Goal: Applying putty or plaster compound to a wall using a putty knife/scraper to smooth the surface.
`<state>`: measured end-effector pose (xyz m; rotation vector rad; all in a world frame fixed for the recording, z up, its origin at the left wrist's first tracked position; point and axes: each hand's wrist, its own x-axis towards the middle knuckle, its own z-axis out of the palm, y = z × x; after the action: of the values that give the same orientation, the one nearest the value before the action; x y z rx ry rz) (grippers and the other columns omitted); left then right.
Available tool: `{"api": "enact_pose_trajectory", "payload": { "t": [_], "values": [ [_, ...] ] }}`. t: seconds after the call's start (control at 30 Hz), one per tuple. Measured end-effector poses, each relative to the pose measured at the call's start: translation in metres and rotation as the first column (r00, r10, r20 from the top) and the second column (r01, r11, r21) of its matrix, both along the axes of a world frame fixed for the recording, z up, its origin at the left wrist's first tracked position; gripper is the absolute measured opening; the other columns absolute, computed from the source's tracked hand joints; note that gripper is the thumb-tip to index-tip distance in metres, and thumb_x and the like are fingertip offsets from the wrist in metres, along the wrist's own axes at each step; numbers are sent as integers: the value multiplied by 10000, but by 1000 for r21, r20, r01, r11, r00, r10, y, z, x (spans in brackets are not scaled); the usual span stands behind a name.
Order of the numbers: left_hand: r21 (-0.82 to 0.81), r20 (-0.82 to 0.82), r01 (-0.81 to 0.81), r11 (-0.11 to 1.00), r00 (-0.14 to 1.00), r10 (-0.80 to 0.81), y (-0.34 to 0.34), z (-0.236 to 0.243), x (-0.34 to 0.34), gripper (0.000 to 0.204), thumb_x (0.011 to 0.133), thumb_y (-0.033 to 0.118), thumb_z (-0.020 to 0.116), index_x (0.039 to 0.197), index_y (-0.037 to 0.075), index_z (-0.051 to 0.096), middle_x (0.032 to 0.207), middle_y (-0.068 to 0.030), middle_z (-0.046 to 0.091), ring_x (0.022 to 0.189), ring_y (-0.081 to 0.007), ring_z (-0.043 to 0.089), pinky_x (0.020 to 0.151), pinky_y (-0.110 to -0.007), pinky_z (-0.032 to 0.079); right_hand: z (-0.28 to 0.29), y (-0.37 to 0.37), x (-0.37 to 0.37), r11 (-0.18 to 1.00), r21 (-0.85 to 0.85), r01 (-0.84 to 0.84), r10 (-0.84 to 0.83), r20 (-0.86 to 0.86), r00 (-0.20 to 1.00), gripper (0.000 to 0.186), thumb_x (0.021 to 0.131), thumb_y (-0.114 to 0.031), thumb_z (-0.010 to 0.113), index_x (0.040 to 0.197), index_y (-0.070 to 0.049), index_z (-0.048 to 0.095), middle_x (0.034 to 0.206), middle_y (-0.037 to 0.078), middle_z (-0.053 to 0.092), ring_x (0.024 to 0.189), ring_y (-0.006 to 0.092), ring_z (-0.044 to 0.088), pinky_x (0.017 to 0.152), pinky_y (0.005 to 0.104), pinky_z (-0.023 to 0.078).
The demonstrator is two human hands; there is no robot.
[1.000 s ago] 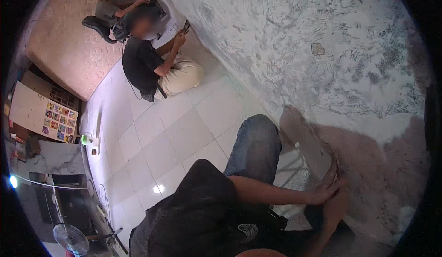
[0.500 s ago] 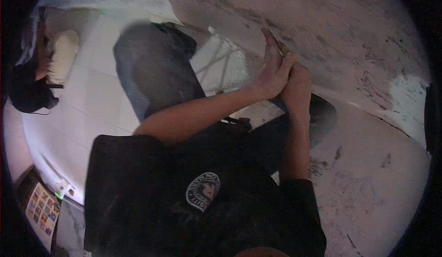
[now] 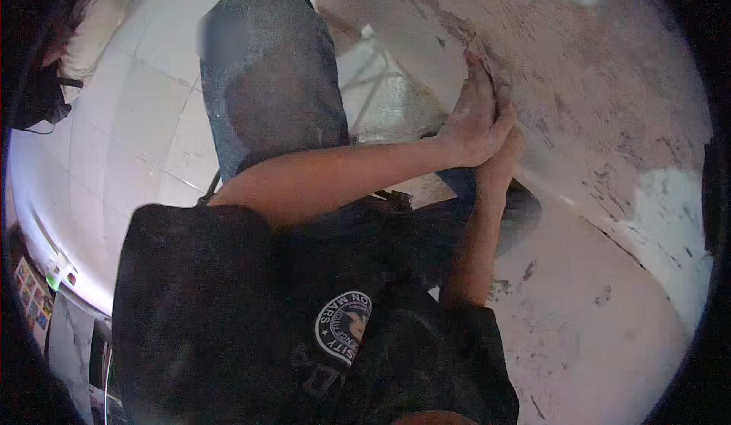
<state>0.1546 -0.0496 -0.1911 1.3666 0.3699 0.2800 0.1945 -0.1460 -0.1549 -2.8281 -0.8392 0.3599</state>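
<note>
My left hand (image 3: 474, 124) is stretched forward, its fingers straight and pressed together along a thin flat tool. Just behind it, my right hand (image 3: 505, 149) is closed, partly covered by the left one, around what looks like the rear end of the same tool. Only a narrow dark edge of this thin flat tool (image 3: 499, 88) shows between the fingers; its exact kind is hidden. Both hands are up against a pinkish-grey rough surface (image 3: 579, 67), smeared and streaked with dark marks.
A whitish patch (image 3: 670, 212) lies on the surface at the right. My bent knee in jeans (image 3: 278, 67) stands left of the hands. Pale floor tiles (image 3: 152, 135) stretch out at the left, with a black bag-like item (image 3: 42, 101) and a cream fluffy thing (image 3: 95, 29) beyond.
Both hands have shifted slightly right, still together. The thin tool, whose edge stuck out beyond the fingers, is now mostly covered. The whole view has tilted and moved a little.
</note>
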Motion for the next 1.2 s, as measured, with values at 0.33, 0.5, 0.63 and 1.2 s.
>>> {"api": "enact_pose_trajectory", "payload": {
  "t": [0.33, 0.5, 0.63, 1.2],
  "values": [
    [77, -52, 50, 996, 998, -46, -7, -5, -7, 913, 964, 344, 415, 1379, -158, -225, 1477, -416, -31, 1414, -480, 79, 1164, -449, 143, 0, -7, -20, 996, 85, 32, -31, -13, 999, 359, 878, -170, 597, 1187, 10, 566, 1039, 257, 648, 960, 386, 645, 768, 417, 489],
    [-45, -44, 18, 999, 999, -20, -8, 3, -1, 915, 948, 330, 444, 1390, -161, -188, 1470, -424, -4, 1384, -506, 171, 1161, -470, 161, 17, 10, -29, 984, 169, 47, -38, -53, 998, 401, 879, -179, 595, 1231, 11, 558, 1016, 257, 652, 930, 393, 650, 747, 434, 487],
    [20, -17, 112, 994, 994, -112, -12, -1, -8, 892, 948, 315, 439, 1390, -182, -154, 1457, -433, 67, 1369, -497, 215, 1153, -459, 190, 16, -6, -31, 974, 209, -92, 79, 70, 994, 433, 894, -188, 578, 1272, 15, 519, 1048, 246, 645, 962, 402, 629, 792, 440, 476],
    [192, -195, 127, 973, 977, -89, 0, -10, -11, 899, 955, 331, 421, 1374, -192, -178, 1460, -435, 44, 1404, -492, 105, 1170, -477, 128, -8, 19, -39, 963, 232, -136, 102, 155, 983, 374, 867, -173, 629, 1175, 16, 532, 1136, 210, 596, 1064, 360, 568, 895, 393, 440]
  ]
}}
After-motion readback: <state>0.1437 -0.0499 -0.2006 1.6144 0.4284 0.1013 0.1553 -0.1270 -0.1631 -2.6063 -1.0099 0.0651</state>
